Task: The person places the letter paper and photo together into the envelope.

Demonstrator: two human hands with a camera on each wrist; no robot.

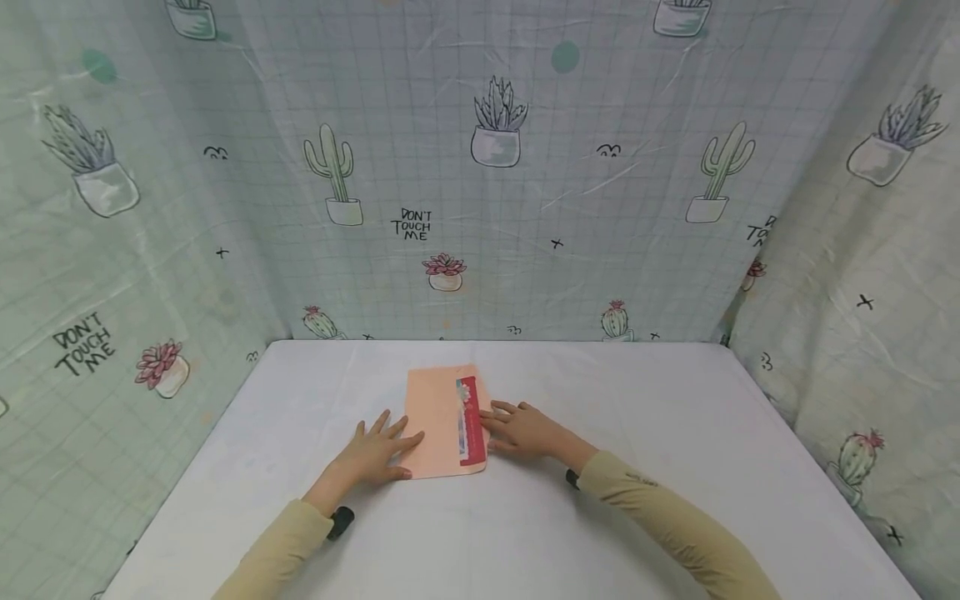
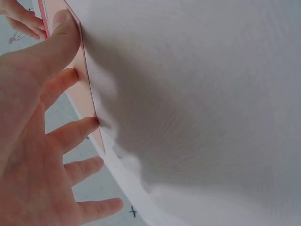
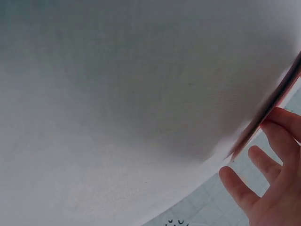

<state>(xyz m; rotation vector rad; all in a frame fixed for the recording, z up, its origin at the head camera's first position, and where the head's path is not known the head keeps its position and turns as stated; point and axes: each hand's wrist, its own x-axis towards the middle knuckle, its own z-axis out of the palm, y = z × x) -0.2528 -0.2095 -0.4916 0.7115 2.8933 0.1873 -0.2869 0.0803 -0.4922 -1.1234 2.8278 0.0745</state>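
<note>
A peach notebook [image 1: 431,408] with a red printed strip [image 1: 471,421] along its right side lies on the white table. At its left edge my left hand [image 1: 375,454] spreads its fingers, and some fingertips touch the cover. The left wrist view shows its thumb [image 2: 66,35] at the notebook's edge and the other fingers apart. My right hand [image 1: 525,429] is at the opposite edge, its fingertips touching the notebook beside the strip. In the right wrist view, two fingers [image 3: 277,136] meet that edge, where a dark line shows; the thumb cannot be made out there.
The white table [image 1: 637,400] meets a cloth backdrop [image 1: 420,175] printed with cacti, which rises behind and at both sides. Dark wrist-worn devices [image 1: 341,522] sit under the sleeves.
</note>
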